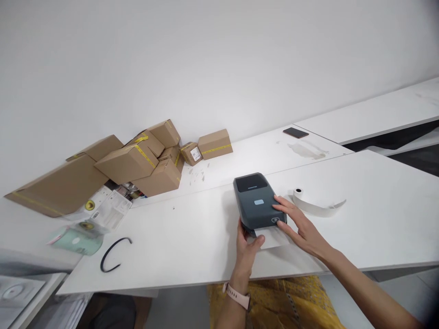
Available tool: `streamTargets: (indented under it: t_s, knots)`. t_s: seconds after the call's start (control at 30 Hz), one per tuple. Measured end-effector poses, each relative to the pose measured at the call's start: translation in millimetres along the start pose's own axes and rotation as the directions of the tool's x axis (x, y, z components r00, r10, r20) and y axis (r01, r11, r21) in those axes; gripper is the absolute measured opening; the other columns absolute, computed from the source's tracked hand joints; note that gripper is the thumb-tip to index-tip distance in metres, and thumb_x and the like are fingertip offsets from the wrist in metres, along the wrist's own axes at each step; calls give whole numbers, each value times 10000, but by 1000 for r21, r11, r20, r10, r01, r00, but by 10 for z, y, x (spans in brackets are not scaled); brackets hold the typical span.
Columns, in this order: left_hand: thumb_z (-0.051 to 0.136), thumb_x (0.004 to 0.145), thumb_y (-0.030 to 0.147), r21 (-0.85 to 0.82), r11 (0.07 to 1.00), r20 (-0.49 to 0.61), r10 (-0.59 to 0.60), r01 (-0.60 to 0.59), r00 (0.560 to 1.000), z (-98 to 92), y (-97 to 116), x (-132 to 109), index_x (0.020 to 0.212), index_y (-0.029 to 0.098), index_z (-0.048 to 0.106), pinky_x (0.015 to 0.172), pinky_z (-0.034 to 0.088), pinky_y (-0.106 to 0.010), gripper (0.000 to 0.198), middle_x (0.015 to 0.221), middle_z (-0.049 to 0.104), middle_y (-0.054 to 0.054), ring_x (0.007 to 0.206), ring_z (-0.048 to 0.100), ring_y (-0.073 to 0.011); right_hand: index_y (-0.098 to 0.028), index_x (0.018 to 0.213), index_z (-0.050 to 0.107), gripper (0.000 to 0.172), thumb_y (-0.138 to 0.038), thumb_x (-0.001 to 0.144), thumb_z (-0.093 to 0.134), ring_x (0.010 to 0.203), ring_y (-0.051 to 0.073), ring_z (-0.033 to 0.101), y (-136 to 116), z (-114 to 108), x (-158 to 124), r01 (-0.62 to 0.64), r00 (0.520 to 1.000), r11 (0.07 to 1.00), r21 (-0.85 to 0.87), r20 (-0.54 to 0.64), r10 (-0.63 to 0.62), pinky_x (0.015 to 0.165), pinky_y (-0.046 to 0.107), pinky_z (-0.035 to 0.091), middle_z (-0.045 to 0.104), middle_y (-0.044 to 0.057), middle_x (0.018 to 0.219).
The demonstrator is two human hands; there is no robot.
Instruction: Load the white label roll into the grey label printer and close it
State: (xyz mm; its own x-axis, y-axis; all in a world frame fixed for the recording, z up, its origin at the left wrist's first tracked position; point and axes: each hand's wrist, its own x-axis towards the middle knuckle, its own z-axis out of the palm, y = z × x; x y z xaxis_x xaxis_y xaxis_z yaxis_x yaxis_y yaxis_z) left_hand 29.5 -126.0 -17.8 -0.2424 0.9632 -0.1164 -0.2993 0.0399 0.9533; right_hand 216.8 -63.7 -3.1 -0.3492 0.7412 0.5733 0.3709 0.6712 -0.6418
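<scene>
A dark grey-green label printer point(255, 196) with a black window and a light blue patch on its lid is between my hands at the table's front. White paper point(274, 238) sticks out from its front slot. My left hand point(247, 246) grips the printer's front left corner from below, thumb by the paper. My right hand point(302, 228) is closed on the front right edge, fingers on the lid and thumb beside the oval front button. Whether the printer rests on the table I cannot tell. To its right lies a partly unrolled white paper roll point(299, 194).
Several cardboard boxes point(126, 164) with yellow tape are piled at the back left against the wall. A black headband-like loop point(109, 253), a pale green pouch point(80, 241) and printed packaging point(111, 210) lie at left. A dark phone point(295, 132) lies at the back right.
</scene>
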Motion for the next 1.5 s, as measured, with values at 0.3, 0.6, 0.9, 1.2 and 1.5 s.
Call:
streamTargets:
  t_s: [0.3, 0.6, 0.9, 1.2, 1.5]
  knots:
    - [583, 827, 632, -48, 998, -54, -42, 39, 998, 53, 31, 80, 1345, 232, 513, 1078, 405, -349, 658, 1416, 543, -85, 1319, 482, -261, -270, 842, 640, 191, -414, 920, 541, 1181, 280, 568, 101, 378, 86, -235, 878, 917, 321, -335, 342, 1056, 537, 401, 643, 70, 1202]
    - [617, 843, 504, -68, 993, -86, -100, 95, 991, 83, 51, 147, 1377, 254, 448, 1024, 448, -333, 613, 1420, 533, -70, 1300, 494, -252, -266, 1409, 441, 688, -514, 807, 663, 1195, 327, 596, 271, 380, 95, -594, 665, 377, 711, 170, 727, 999, 499, 501, 575, 109, 1380]
    - [641, 823, 525, 43, 999, -197, 17, -9, 980, 232, 5, 201, 1335, 172, 444, 926, 499, -348, 652, 1317, 578, -167, 1156, 597, -263, -252, 1428, 424, 751, -531, 785, 694, 1211, 299, 581, 175, 298, 148, -616, 649, 351, 705, 202, 733, 1044, 456, 458, 581, 93, 1379]
    - [632, 818, 531, 134, 989, -235, 94, -64, 968, 163, -127, 317, 1275, 146, 470, 911, 501, -351, 619, 1272, 597, -180, 1116, 617, -258, -243, 1386, 472, 742, -570, 757, 692, 1190, 299, 592, 120, 296, 161, -608, 660, 402, 684, 155, 735, 1021, 443, 472, 594, 93, 1364]
    - [801, 690, 451, 29, 999, -35, 41, -40, 999, -219, -230, -34, 1296, 176, 570, 1034, 440, -358, 704, 1347, 589, -154, 1248, 552, -281, -281, 1426, 420, 577, -585, 936, 407, 1412, 284, 344, -56, 322, -45, -511, 824, 815, 274, -113, 555, 1136, 508, 323, 379, 74, 1540]
